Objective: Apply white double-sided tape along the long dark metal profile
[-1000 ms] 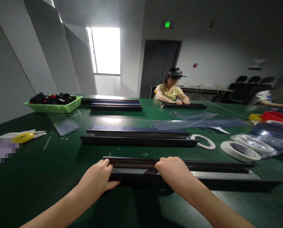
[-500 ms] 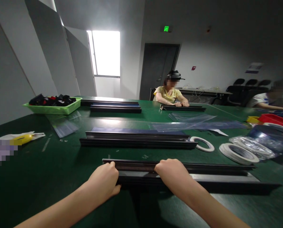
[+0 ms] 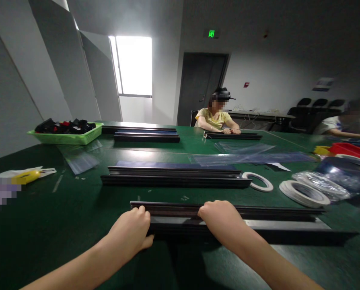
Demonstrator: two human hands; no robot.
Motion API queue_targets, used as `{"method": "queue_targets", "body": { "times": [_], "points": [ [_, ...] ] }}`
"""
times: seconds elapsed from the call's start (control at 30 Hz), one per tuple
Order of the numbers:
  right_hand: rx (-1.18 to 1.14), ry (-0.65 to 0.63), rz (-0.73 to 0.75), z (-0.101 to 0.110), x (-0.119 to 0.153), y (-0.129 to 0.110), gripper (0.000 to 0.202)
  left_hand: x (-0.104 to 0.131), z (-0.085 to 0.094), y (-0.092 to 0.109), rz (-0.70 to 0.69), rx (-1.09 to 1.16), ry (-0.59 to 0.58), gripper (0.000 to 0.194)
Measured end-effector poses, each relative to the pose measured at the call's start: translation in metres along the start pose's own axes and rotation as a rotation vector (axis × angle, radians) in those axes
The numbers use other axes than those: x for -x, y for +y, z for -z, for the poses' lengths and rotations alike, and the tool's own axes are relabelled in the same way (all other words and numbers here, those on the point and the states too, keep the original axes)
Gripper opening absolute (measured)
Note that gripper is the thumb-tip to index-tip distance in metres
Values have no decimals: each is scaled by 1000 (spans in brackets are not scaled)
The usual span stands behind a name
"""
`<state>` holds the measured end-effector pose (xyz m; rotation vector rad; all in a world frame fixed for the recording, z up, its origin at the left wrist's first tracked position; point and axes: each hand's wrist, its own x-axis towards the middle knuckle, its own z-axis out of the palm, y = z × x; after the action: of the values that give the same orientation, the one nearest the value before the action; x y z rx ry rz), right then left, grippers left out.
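The black channel profile (image 3: 180, 231) in front of me is long, straight and dark, with two raised walls running lengthwise. Between them lies a flat silvery-grey strip (image 3: 288, 223), brightest towards the right. The inner face of the far wall looks brownish where it shows between my hands, and the near wall reaches further right than the far one (a slanting tip, as I see it). The profile lies crosswise on the green table (image 3: 77, 225), nearer to me than a second black profile (image 3: 173, 182) and well apart from it.

It sits directly under both my hands: my left hand (image 3: 134, 223) is at its left end, my right hand (image 3: 220, 217) further along, with much of its length running on beyond to the right.

My left hand is closed around it, fingers bent over the top and thumb low by the near wall. My right hand is curled almost into a fist, knuckles up, its fingers against the far wall; the fingertips are hidden, so I cannot tell whether they pinch or only press. Both forearms slant inward from the lower corners, the right one crossing over the near wall.
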<state>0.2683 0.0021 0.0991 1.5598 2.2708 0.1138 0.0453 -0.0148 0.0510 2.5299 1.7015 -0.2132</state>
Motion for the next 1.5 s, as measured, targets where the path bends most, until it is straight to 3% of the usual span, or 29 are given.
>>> {"method": "queue_targets", "body": {
  "times": [0.2, 0.47, 0.83, 1.03, 1.17, 1.33, 1.5],
  "points": [
    [-6, -4, 7, 0, 0, 0, 24, 2, 2, 2, 8, 2, 24, 34],
    [-12, -2, 11, 1, -1, -1, 23, -3, -2, 1, -130, 85, 92, 31],
    [-36, -7, -30, 1, 0, 5, 24, -7, -5, 5, 31, 203, 10, 25],
    [-61, 18, -38, -2, 0, 13, 30, -6, 0, -8, 82, 261, -40, 17],
    [-29, -2, -44, -4, -1, 11, 28, -3, 4, -10, 81, 193, -68, 22],
    [-8, -26, -60, -4, -1, 7, 26, -1, -4, -5, 58, 20, 2, 33],
    [-14, -28, -74, -3, 1, 3, 26, -3, -7, -3, 64, 2, -13, 36]
  ]
}}
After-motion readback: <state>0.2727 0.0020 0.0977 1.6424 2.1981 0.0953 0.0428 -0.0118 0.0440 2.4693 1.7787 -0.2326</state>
